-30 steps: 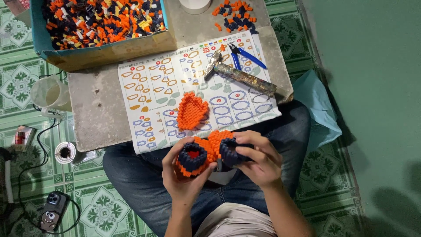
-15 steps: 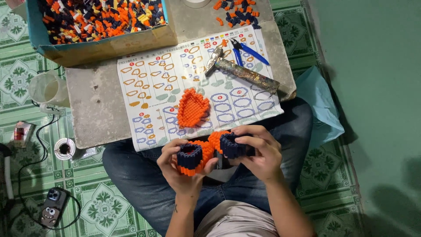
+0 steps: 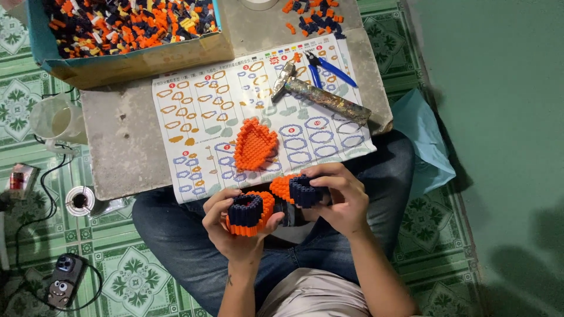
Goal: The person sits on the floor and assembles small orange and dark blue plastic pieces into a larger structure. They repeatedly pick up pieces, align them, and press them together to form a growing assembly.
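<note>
My left hand [image 3: 229, 232] cups an orange and dark-blue block model [image 3: 249, 210] from below, over my lap. My right hand [image 3: 341, 202] grips the same model's other end [image 3: 296, 189], fingers curled over its dark-blue ring. Just beyond my hands, an orange heart-shaped block piece [image 3: 254, 144] lies on a printed instruction sheet [image 3: 200, 111] spread over a low grey stone table [image 3: 117, 152].
A cardboard box [image 3: 135, 58] full of orange, dark-blue and yellow blocks stands at the table's far left. A hammer [image 3: 320, 94] and blue-handled cutters [image 3: 323, 67] lie on the sheet's right side, near loose blocks [image 3: 311, 17]. A plastic jug [image 3: 56, 120], small tin [image 3: 79, 199] and cables sit on the green tiled floor.
The view has shifted slightly. Both hands have turned the model a little, keeping hold of it over my lap.
</note>
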